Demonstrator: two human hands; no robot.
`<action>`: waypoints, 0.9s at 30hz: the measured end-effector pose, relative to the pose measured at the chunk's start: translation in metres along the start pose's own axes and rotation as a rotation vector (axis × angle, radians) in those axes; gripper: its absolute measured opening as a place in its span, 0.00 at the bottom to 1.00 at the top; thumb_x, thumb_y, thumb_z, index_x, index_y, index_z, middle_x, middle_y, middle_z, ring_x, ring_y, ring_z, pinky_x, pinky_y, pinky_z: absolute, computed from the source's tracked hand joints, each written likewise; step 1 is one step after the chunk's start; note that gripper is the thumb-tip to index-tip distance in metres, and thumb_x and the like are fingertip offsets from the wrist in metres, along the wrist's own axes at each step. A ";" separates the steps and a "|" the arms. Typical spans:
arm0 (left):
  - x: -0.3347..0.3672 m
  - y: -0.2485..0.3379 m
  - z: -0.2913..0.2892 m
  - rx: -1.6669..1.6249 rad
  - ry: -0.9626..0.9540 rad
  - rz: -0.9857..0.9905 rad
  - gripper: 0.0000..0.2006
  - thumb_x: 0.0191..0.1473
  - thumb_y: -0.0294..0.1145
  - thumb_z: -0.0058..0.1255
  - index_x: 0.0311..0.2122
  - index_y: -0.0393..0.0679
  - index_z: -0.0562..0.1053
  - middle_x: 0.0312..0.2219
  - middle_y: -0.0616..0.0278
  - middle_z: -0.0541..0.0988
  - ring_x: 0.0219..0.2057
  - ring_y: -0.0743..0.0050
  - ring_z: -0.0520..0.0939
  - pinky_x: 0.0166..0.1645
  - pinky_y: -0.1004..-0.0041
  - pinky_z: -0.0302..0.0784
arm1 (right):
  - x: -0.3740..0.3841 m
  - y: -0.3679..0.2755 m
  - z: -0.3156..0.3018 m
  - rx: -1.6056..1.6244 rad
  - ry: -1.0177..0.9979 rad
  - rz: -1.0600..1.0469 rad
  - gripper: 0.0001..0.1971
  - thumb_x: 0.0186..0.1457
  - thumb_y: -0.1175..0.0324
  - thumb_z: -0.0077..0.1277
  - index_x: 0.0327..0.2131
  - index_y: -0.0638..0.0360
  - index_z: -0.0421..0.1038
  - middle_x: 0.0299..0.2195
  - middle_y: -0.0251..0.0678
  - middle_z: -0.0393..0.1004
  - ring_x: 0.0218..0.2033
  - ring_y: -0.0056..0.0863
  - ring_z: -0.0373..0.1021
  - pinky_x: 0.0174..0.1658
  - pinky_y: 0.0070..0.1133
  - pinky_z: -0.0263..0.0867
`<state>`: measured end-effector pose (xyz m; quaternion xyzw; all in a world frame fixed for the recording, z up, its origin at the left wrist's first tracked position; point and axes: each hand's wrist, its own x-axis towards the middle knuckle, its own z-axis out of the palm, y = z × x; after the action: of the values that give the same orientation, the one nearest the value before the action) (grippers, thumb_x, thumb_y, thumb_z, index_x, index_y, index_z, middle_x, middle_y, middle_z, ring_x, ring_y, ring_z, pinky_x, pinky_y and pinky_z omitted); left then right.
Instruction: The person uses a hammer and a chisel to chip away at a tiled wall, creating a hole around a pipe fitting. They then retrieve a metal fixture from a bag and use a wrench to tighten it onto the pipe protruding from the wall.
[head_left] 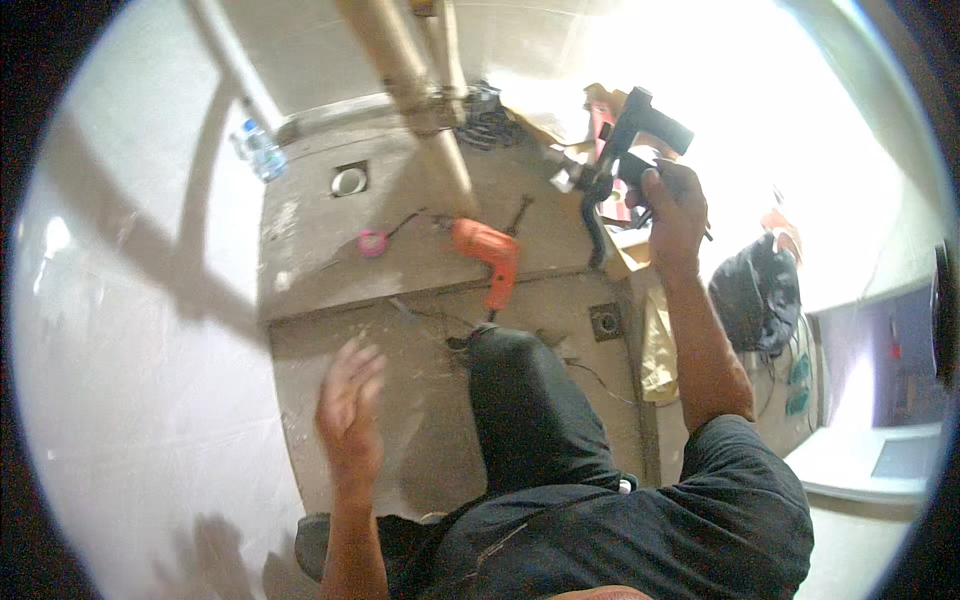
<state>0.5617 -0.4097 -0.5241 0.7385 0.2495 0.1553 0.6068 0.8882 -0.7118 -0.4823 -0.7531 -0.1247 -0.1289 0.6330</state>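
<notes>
My right hand (676, 212) is raised at the right, its fingers closed round a black angular fixture (632, 128). The fixture has a squared, branching top. Beside its lower part are a shiny metallic piece (567, 172) and a dark curved hose (594, 232); whether these join it I cannot tell. My left hand (352, 400) hangs over the floor at the left, slightly blurred, with fingers stretched out and nothing in them. Between my hands, in front of my bent knee, an orange power drill (490, 255) lies on the raised step.
A pink ring-shaped roll (372, 243) lies left of the drill. A pole (440, 150) crosses the far side. Two drain openings, one round (349, 181) and one square (605, 322), interrupt the floor. Cartons (628, 250) and a black bag (752, 300) sit right; a bottle (262, 152) stands left.
</notes>
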 end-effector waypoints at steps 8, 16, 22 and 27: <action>0.015 0.035 0.006 -0.675 -0.048 0.094 0.35 0.65 0.49 0.51 0.67 0.37 0.57 0.61 0.53 0.70 0.62 0.59 0.72 0.66 0.61 0.66 | -0.136 -0.085 0.179 0.545 -0.403 0.185 0.20 0.52 0.71 0.66 0.44 0.64 0.68 0.34 0.37 0.75 0.35 0.22 0.71 0.39 0.20 0.70; -0.007 -0.014 -0.062 -1.193 0.282 -0.022 0.33 0.65 0.61 0.43 0.59 0.39 0.69 0.56 0.55 0.72 0.60 0.66 0.71 0.57 0.62 0.73 | -0.251 -0.066 0.261 0.353 -0.715 -0.274 0.28 0.43 0.69 0.73 0.45 0.60 0.66 0.43 0.44 0.71 0.41 0.38 0.72 0.42 0.27 0.72; -0.029 -0.035 -0.097 -1.269 0.378 0.055 0.20 0.63 0.42 0.43 0.49 0.36 0.73 0.42 0.46 0.81 0.44 0.53 0.83 0.52 0.57 0.80 | -0.280 -0.063 0.261 0.384 -0.935 -0.577 0.26 0.48 0.64 0.71 0.46 0.61 0.67 0.46 0.48 0.72 0.48 0.44 0.71 0.49 0.35 0.68; -0.038 -0.102 -0.110 -1.298 0.613 -0.152 0.09 0.61 0.37 0.49 0.38 0.44 0.76 0.36 0.58 0.82 0.40 0.63 0.82 0.48 0.63 0.79 | -0.287 -0.049 0.279 0.447 -0.784 0.261 0.18 0.65 0.59 0.49 0.52 0.61 0.68 0.40 0.40 0.72 0.41 0.31 0.69 0.44 0.30 0.67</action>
<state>0.4530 -0.3265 -0.5971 0.1329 0.3167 0.4296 0.8351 0.6126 -0.4358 -0.5845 -0.5995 -0.2833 0.2759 0.6959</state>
